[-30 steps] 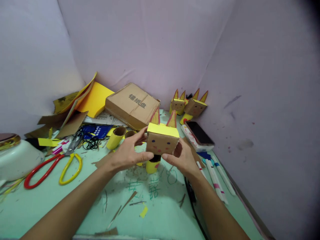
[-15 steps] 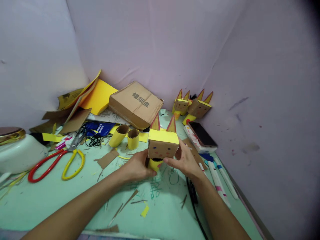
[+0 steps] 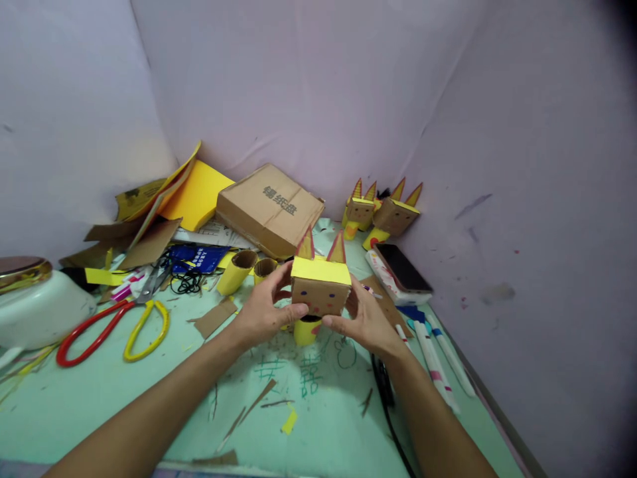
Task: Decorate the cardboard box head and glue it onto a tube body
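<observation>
A cardboard box head (image 3: 320,293) with a yellow top, two pointed ears and a drawn face is between my hands. My left hand (image 3: 267,307) grips its left side, thumb at the lower front edge. On the opposite side, my right hand (image 3: 367,317) holds it with the thumb under the front edge. Below the head stands a yellow tube (image 3: 307,332), its dark opening partly showing; whether the two are joined I cannot tell. Two more yellow tubes, one at the left (image 3: 237,273) and one partly behind my left fingers (image 3: 265,268), stand close by.
Scissors (image 3: 134,303) with red and yellow handles lie at left, near a white appliance (image 3: 40,305). A cardboard box (image 3: 271,206) sits at the back. Two finished-looking cardboard figures (image 3: 393,216) stand in the corner. A phone (image 3: 403,267), markers (image 3: 435,362) and a black cable (image 3: 385,405) are at right.
My left hand has moved up from the yellow tube to the head's left side. The head has shifted slightly left. My right hand keeps its hold.
</observation>
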`<state>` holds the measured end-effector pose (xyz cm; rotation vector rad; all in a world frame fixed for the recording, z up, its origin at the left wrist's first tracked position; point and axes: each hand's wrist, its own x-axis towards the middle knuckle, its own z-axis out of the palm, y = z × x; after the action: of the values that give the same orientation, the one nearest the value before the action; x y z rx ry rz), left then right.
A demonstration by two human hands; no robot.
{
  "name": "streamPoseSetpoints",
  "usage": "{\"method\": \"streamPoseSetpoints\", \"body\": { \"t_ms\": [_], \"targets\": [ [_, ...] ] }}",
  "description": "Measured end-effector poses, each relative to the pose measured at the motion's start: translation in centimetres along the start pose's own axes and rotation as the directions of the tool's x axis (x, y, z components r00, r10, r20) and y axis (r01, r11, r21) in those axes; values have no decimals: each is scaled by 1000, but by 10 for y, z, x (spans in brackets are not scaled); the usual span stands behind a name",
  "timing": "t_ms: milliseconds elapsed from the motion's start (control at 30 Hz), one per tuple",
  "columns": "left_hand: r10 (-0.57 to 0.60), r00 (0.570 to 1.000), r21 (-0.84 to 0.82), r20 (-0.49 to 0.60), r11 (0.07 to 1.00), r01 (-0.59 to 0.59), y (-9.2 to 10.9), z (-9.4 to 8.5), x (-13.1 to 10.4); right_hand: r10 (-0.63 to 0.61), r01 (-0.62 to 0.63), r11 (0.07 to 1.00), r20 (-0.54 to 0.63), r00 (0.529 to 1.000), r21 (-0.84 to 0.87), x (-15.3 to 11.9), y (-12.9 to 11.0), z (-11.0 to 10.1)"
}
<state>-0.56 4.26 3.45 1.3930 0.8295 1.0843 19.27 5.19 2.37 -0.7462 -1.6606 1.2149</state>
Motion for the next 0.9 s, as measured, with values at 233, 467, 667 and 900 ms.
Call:
{"method": "streamPoseSetpoints", "body": {
  "t_ms": [233, 467, 667, 900],
  "targets": [
    [10, 995, 6, -101, 1000, -9, 6, -1, -5, 58, -56, 998, 66, 996, -30, -4, 5, -27],
    [-21, 996, 80, -85, 996, 28, 10, 2, -8, 195, -205, 978, 181, 964, 34, -2, 6, 0],
    [-15, 998, 180, -60, 983, 25, 14, 0, -7, 237, -234, 971, 56, 970, -55, 0, 24, 17],
    [-15, 998, 225, -58, 974, 27, 16, -1, -8, 271, -264, 949, 19, 962, -171, -4, 34, 23]
  ]
}}
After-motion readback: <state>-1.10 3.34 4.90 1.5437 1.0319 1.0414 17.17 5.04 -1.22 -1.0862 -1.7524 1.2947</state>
